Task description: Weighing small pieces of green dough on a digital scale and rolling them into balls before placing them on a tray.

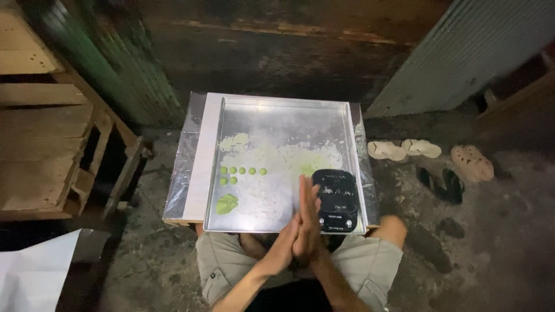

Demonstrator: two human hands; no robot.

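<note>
Head view: left hand (pixel 284 245) and right hand (pixel 309 222) flat palm-to-palm, grip contents indiscernible, above floury metal tray (pixel 277 110) of round green balls (pixel 242 171).

Your hands (pixel 302 222) are pressed palm to palm over the near edge of the tray (pixel 277 110), just beside the black scale (pixel 336 199), which blocks the near right corner. To the left, the green balls (pixel 241 171) sit in two short rows and a green lump (pixel 226 203) lies nearer you; between them and the scale you have a floured strip wide enough for a hand. A loose white heap (pixel 277 151) crosses the middle. The far half of the tray is bare metal. The raised rim bars sliding off any side. Left of the tray stand wooden pallets (pixel 46 133); right, sandals (pixel 404 149) on the floor, though that side is dim.
</note>
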